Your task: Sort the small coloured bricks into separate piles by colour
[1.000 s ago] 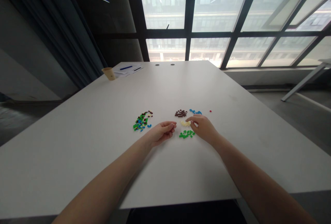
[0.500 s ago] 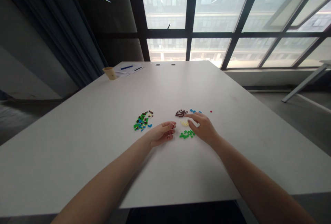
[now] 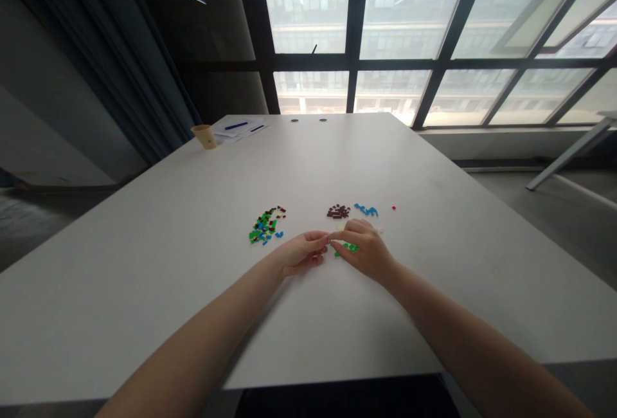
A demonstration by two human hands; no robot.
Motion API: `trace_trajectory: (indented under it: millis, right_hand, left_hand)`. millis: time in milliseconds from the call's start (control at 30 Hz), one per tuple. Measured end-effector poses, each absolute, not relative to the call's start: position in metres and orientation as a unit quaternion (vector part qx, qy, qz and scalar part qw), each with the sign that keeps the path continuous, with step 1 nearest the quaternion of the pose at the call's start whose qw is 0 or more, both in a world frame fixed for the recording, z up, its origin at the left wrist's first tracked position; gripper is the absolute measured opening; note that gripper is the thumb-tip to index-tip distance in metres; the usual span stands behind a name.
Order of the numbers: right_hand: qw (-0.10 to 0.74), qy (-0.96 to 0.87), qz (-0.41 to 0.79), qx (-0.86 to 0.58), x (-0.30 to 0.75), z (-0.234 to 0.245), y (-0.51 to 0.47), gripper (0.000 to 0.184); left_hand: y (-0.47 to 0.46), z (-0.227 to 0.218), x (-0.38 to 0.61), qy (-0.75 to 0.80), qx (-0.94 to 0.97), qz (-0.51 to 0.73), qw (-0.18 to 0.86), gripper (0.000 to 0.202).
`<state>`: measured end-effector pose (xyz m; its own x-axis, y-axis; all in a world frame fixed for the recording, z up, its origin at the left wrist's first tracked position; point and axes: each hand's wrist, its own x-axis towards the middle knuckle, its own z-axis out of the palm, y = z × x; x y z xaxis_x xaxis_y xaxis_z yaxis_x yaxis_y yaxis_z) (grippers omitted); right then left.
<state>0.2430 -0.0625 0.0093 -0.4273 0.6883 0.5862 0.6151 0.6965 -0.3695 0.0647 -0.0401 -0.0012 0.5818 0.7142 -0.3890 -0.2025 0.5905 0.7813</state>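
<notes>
My left hand (image 3: 306,252) is closed in a pinch, its fingertips meeting those of my right hand (image 3: 364,245) over the table. Whatever small piece lies between them is too hidden to name. The right hand's thumb and forefinger point left toward that pinch. Under and beside the right hand are green building bricks (image 3: 351,248) and a partly covered group of pale yellow bricks (image 3: 340,228). Behind it lie dark brown bricks (image 3: 338,212) and blue bricks (image 3: 367,210). A mixed pile of small bricks (image 3: 263,227) sits left of both hands.
The white table (image 3: 308,167) reaches toward the windows. A single red brick (image 3: 394,208) lies right of the blue ones. A paper cup (image 3: 206,137), papers (image 3: 231,130) and a blue pen (image 3: 236,126) are at the far left.
My right hand has moved left and nearer to me, from over the brown and yellow bricks to my left fingertips. The blue bricks are uncovered. My left hand has barely moved.
</notes>
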Motion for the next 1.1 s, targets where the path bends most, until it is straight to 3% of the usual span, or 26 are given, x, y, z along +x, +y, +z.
trace_trajectory:
  millis: [333,600,833,933,1100]
  right_hand:
    - [0.357,-0.807,0.064,-0.467,0.259,0.011,-0.050,0.016]
    - [0.193,-0.745,0.101,-0.630,0.285,0.001,-0.034,0.017]
    - [0.172,-0.745,0.121,-0.633,0.281,-0.003,-0.038,0.020]
    - [0.207,-0.735,0.129,-0.633,0.285,-0.002,-0.036,0.024]
    - [0.255,-0.718,0.119,-0.636,0.291,0.001,-0.032,0.027]
  left_hand:
    - [-0.036,0.006,0.061,0.406,0.339,0.332,0.781,0.029]
    - [-0.003,0.015,0.022,0.468,0.278,0.509,0.667,0.016]
    - [0.007,0.009,0.009,0.510,0.329,0.539,0.584,0.022]
    - [0.009,0.006,0.003,0.562,0.428,0.518,0.483,0.022]
    - [0.012,-0.004,-0.010,0.631,0.666,0.369,0.149,0.019]
